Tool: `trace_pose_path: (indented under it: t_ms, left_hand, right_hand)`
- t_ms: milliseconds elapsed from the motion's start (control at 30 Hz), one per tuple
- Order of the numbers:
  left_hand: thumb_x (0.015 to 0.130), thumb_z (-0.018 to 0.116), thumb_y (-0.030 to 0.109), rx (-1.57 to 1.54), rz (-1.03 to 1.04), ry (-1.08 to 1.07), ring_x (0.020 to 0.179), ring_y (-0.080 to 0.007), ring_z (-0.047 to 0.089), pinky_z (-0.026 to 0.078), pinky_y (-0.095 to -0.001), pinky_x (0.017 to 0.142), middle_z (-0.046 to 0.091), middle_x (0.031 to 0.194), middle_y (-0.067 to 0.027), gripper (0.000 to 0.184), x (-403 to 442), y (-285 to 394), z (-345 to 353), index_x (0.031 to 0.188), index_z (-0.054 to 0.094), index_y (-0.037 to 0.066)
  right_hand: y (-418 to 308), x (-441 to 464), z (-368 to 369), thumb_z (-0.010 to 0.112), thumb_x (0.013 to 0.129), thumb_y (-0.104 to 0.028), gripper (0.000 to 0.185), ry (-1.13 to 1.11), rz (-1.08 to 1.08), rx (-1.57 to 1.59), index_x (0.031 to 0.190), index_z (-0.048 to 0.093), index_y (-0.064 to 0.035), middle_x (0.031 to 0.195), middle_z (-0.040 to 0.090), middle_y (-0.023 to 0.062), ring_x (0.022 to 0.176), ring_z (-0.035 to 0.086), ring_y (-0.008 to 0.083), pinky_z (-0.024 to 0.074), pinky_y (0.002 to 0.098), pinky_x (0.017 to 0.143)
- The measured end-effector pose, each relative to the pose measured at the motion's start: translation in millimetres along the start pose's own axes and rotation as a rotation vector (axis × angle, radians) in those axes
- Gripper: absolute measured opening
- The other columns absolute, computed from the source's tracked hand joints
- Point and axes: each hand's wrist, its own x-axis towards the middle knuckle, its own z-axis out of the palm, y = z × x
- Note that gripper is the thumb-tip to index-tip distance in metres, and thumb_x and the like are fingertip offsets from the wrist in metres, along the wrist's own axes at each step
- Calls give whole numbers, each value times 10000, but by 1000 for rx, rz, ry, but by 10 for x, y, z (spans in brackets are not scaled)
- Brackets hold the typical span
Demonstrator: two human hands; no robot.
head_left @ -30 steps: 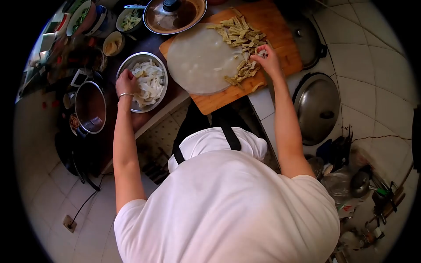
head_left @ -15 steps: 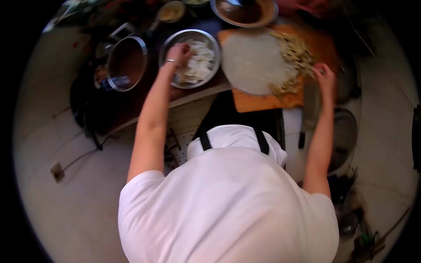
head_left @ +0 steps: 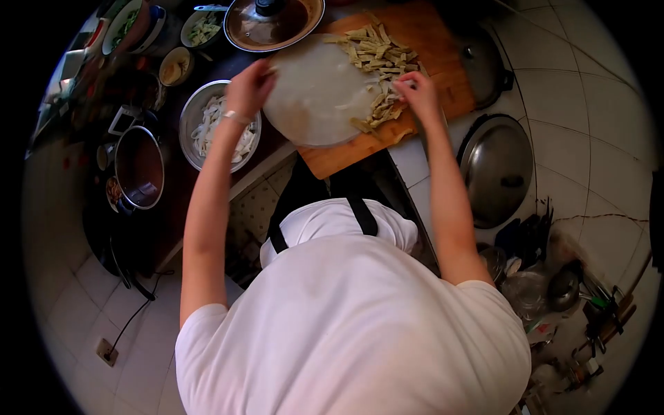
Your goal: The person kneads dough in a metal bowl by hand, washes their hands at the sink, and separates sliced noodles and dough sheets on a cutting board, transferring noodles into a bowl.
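Observation:
My left hand, with a bracelet at the wrist, hangs between the metal bowl and a round whitish translucent sheet. Its fingers are closed, and a small pale bit shows at the tips, too blurred to name. White strips fill part of the bowl. Over the right side of the sheet, my right hand is pinched beside a pile of yellowish-brown cut strips; what sits in its fingertips is unclear. Sheet and pile lie on a wooden cutting board.
A glass-lidded pan stands behind the sheet. Small bowls, one with chopped greens and one with pale food, are at back left. A pot stands left; a large metal lid is right of my forearm.
My left hand has come up out of the metal bowl and moved right to the sheet's edge. My right hand stays near the cut strips. The view has turned to the right.

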Motion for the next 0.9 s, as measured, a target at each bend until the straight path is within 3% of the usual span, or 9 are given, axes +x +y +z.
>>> trace_pose_path:
  t_ms: [67, 100, 200, 300, 367, 500, 733, 800, 900]
  left_hand:
    - [801, 676, 247, -17, 142, -54, 668, -228, 646, 503, -322, 593, 658, 767, -79, 208, 332, 503, 356, 924, 602, 97]
    - [791, 656, 258, -53, 212, -78, 726, -294, 646, 516, -387, 631, 672, 803, -99, 217, 520, 568, 663, 932, 598, 104]
    - [790, 635, 275, -92, 183, -129, 728, -320, 636, 505, -421, 625, 670, 786, -120, 197, 786, 878, 1219, 926, 596, 138]
    - [781, 634, 262, -30, 147, -103, 718, -321, 634, 501, -420, 621, 665, 749, -94, 231, 717, 833, 1460, 980, 580, 158]
    - [782, 635, 249, 141, 185, -288, 709, -272, 645, 505, -392, 604, 666, 740, -44, 287, 518, 845, 1498, 1060, 580, 198]
    - [781, 596, 229, 206, 220, -264, 774, -267, 642, 508, -391, 613, 664, 860, -62, 302, 313, 862, 1679, 1083, 596, 237]
    - [821, 552, 269, 367, 248, -380, 777, -285, 640, 507, -418, 635, 662, 877, -81, 222, 496, 1008, 1803, 1023, 605, 191]
    - [836, 535, 287, 443, 243, -369, 768, -293, 637, 507, -428, 646, 662, 873, -84, 203, 496, 1008, 1820, 987, 609, 172]
    - [810, 515, 181, 328, 283, -314, 796, -306, 642, 509, -416, 658, 653, 872, -117, 130, 430, 945, 1724, 850, 598, 90]
  right_hand:
    - [-31, -34, 261, 719, 741, -156, 168, 138, -99, -295, 797, 586, -70, 698, 607, 102, 622, 603, 231, 461, 346, 558]
    - [8, -40, 357, 720, 725, -154, 183, 147, -115, -336, 784, 570, -66, 690, 598, 91, 649, 603, 233, 458, 348, 581]
    - [36, -37, 364, 710, 706, -130, 182, 201, -114, -312, 767, 551, -66, 693, 595, 78, 670, 601, 245, 453, 349, 599]
    - [7, -50, 182, 691, 704, -100, 159, 236, -104, -233, 770, 549, -71, 708, 601, 74, 669, 603, 253, 456, 349, 598]
    - [43, -16, 105, 690, 712, -96, 158, 209, -101, -175, 802, 561, -77, 723, 609, 75, 674, 605, 255, 462, 344, 604]
    - [27, -26, 349, 722, 714, -117, 248, 149, -25, -335, 925, 599, -80, 849, 646, 128, 813, 619, 319, 488, 405, 679]
    - [142, 13, 214, 683, 724, -91, 215, 128, -71, -337, 913, 601, -29, 986, 621, 175, 903, 585, 356, 483, 404, 724]
    - [154, 23, 118, 675, 718, -64, 180, 116, -85, -327, 878, 601, -27, 910, 625, 140, 821, 622, 290, 498, 374, 674]
    - [22, -37, -123, 662, 774, -39, 112, 33, 179, 494, 851, 582, -26, 819, 571, 42, 676, 603, 111, 507, 262, 574]
